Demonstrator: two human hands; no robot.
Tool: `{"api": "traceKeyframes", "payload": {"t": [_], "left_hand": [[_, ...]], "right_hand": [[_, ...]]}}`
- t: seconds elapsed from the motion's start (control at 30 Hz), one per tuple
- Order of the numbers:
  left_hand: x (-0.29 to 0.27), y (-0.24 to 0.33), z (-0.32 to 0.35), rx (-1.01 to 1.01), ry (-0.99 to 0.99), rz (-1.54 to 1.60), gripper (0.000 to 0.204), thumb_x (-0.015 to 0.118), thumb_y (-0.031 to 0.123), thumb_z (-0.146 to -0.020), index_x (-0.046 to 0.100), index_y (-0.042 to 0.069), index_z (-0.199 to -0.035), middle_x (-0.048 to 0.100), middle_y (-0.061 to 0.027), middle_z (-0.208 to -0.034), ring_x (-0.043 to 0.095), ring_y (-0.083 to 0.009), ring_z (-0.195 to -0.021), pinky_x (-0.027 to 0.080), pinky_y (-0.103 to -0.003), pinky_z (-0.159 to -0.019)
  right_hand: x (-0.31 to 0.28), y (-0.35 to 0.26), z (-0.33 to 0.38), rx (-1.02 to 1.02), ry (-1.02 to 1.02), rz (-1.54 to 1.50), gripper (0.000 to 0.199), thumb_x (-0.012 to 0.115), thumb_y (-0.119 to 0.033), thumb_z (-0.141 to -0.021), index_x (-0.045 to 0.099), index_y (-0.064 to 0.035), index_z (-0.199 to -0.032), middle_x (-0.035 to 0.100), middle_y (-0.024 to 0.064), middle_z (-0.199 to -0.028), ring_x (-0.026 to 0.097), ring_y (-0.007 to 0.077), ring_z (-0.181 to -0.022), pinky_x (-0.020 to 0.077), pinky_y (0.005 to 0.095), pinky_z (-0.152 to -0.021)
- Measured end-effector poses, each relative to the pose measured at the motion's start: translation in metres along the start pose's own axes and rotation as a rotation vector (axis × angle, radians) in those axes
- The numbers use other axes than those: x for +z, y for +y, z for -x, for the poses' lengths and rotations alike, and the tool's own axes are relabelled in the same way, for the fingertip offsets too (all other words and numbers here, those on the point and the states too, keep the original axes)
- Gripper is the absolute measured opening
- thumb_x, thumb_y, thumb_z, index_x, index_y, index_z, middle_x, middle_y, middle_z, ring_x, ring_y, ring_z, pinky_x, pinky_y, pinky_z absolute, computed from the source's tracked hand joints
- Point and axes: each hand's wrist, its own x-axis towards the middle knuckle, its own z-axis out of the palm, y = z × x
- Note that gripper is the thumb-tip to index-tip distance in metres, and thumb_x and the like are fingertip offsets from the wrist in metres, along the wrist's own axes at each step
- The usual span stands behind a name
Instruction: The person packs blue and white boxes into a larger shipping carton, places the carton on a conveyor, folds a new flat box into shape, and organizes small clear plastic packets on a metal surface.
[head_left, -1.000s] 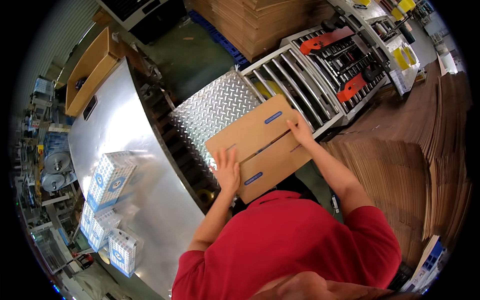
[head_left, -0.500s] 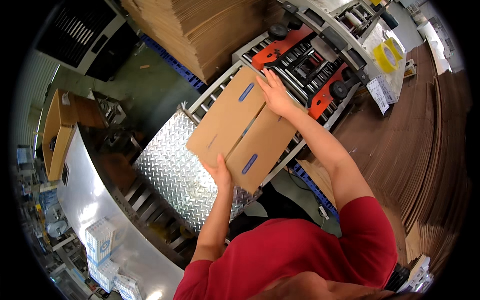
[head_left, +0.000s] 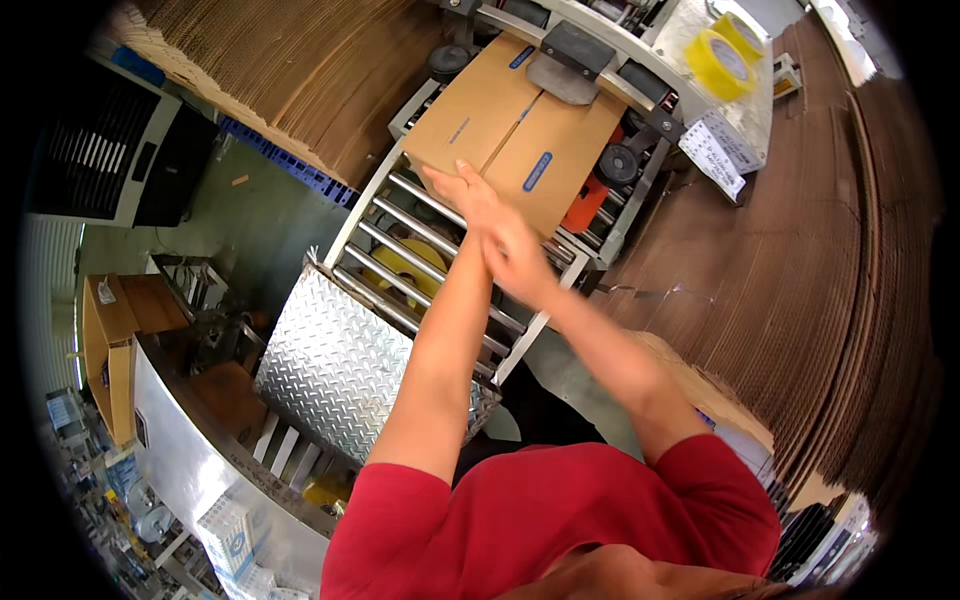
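Note:
A closed cardboard box (head_left: 480, 110) with blue printed marks lies on the roller conveyor (head_left: 352, 232). Its far end sits beneath the dark head of a sealing machine (head_left: 578, 48). At the box's near edge is my left hand (head_left: 468, 192), fingers stretched out and apart, seemingly touching the cardboard. My right hand (head_left: 518, 262) is close beside my left wrist, over the rollers; motion blurs it and its fingers are hard to make out.
A diamond-plate metal sheet (head_left: 335, 365) adjoins the rollers. Stacks of flat cardboard stand at upper left (head_left: 290, 80) and right (head_left: 770, 270). Yellow tape rolls (head_left: 718, 65) rest on a side table. A steel chute (head_left: 180, 435) and small white-blue packs (head_left: 230, 540) are at lower left.
The box has moved away from me, off the metal plate and into the machine. My left hand has followed forward; my right hand has left the box's far side and come back beside the left wrist.

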Motion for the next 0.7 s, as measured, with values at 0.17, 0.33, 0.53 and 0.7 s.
{"api": "traceKeyframes", "payload": {"t": [0.17,0.33,0.53,0.7], "left_hand": [[-0.043,-0.012,0.055,-0.698,-0.554,0.291,0.076,0.028,0.057,-0.093,0.019,0.000,-0.142,0.027,-0.0195,-0.144,0.027,-0.0287,-0.133,0.028,-0.037,-0.106],[-0.318,-0.329,0.179,0.839,-0.599,-0.732,0.040,0.046,0.038,-0.089,0.059,0.001,-0.095,0.059,-0.0163,-0.075,0.058,-0.0304,-0.068,0.045,-0.044,-0.058],[-0.566,-0.212,0.268,-0.509,-1.043,-1.143,0.044,0.047,0.040,-0.087,0.062,0.000,-0.094,0.060,-0.0201,-0.086,0.057,-0.0341,-0.081,0.045,-0.044,-0.069],[-0.688,-0.225,0.298,-0.576,-1.024,-1.318,0.047,0.047,0.042,-0.086,0.064,-0.001,-0.094,0.061,-0.0232,-0.095,0.057,-0.0372,-0.092,0.046,-0.045,-0.078]], "right_hand": [[-0.046,-0.063,0.191,0.393,-0.137,0.063,0.024,0.057,-0.006,-0.081,0.060,-0.0016,-0.104,0.057,0.0137,-0.110,0.055,0.0307,-0.102,0.0439,0.0373,-0.089],[-0.156,-0.189,0.163,0.038,-0.109,0.610,0.021,0.065,-0.009,-0.076,0.062,-0.0061,-0.097,0.060,0.0117,-0.098,0.057,0.0274,-0.090,0.0452,0.0371,-0.076],[-0.375,-0.387,0.179,-0.454,0.604,1.642,0.027,0.061,-0.023,-0.083,0.062,-0.0036,-0.101,0.063,0.0122,-0.099,0.061,0.0255,-0.090,0.0482,0.0346,-0.078],[-0.456,-0.412,0.109,0.213,0.523,1.631,0.052,0.051,-0.047,-0.088,0.061,-0.0020,-0.110,0.062,0.0157,-0.110,0.060,0.0275,-0.102,0.0434,0.0352,-0.089]]}}
